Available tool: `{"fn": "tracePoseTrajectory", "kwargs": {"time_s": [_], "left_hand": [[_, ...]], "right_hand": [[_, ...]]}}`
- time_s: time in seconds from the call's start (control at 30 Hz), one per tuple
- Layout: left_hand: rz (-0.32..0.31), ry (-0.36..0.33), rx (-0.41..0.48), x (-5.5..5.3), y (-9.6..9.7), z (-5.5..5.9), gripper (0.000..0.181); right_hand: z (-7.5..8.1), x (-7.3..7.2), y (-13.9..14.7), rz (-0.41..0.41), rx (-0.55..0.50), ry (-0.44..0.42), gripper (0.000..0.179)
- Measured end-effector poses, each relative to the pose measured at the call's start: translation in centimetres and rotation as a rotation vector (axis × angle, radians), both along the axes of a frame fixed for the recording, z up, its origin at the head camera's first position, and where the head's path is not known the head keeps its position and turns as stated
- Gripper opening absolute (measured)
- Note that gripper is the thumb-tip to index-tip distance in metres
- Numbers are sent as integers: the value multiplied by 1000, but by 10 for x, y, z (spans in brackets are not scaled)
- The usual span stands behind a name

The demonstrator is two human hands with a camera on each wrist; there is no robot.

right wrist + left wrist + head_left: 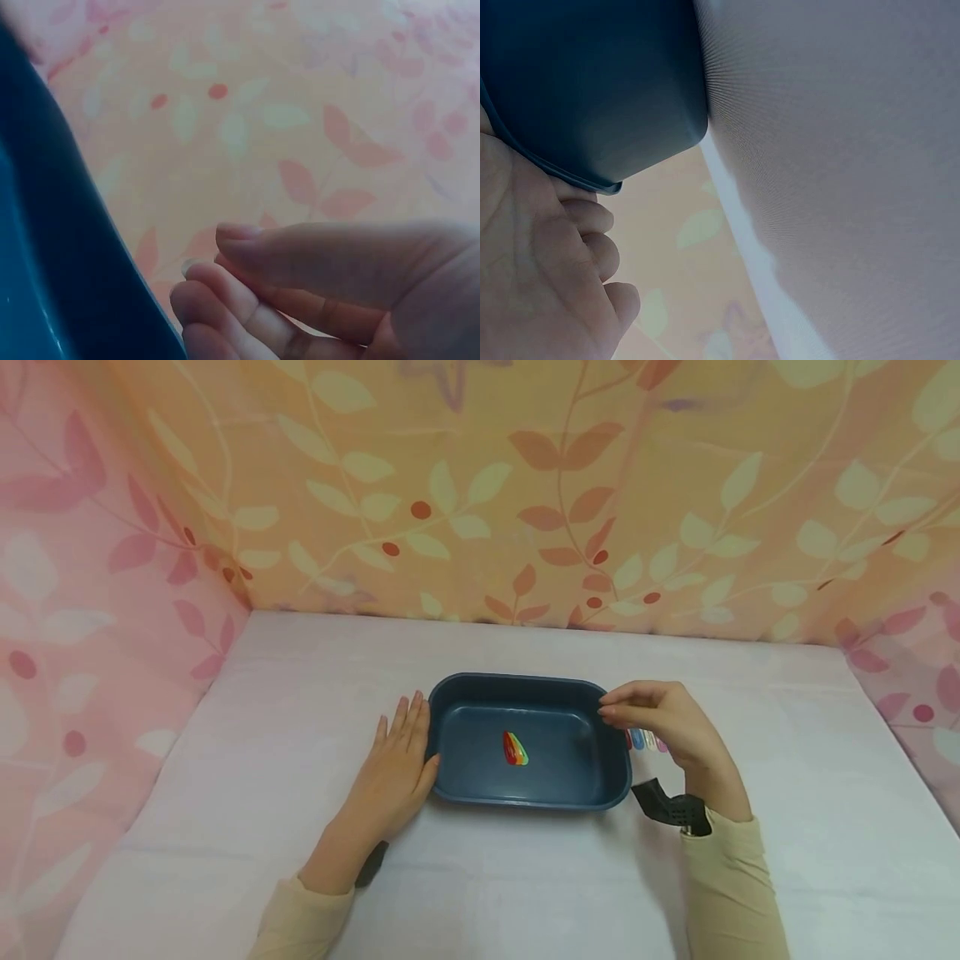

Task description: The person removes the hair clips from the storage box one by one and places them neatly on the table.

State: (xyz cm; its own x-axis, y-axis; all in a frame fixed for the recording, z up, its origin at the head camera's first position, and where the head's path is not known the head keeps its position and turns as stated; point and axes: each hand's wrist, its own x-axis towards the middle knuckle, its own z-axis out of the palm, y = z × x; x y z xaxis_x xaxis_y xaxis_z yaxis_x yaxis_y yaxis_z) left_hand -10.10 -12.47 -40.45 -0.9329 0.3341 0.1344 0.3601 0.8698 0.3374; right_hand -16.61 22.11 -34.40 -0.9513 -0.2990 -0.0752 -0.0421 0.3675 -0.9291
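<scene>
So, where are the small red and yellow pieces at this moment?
In the head view, the small red and yellow pieces lie inside the blue tray, near its middle, between the left hand and the right hand.

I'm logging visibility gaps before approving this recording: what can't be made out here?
Head view: the full row of small pieces beside the blue bin; the right hand covers part.
Head view: how many colored strips lie inside; too small, close together.
Right wrist view: whether the right hand pinches anything; its fingers block it.
Left wrist view: the bin's inside; its wall hides it.
</scene>
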Motion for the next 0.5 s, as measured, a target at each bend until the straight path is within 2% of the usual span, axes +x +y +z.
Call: {"fn": "tracePoseTrajectory", "kwargs": {"time_s": [0.5], "left_hand": [[3, 6, 4, 0, 0, 0, 68]], "right_hand": [[-1, -5, -32, 57, 31, -47, 30]]}}
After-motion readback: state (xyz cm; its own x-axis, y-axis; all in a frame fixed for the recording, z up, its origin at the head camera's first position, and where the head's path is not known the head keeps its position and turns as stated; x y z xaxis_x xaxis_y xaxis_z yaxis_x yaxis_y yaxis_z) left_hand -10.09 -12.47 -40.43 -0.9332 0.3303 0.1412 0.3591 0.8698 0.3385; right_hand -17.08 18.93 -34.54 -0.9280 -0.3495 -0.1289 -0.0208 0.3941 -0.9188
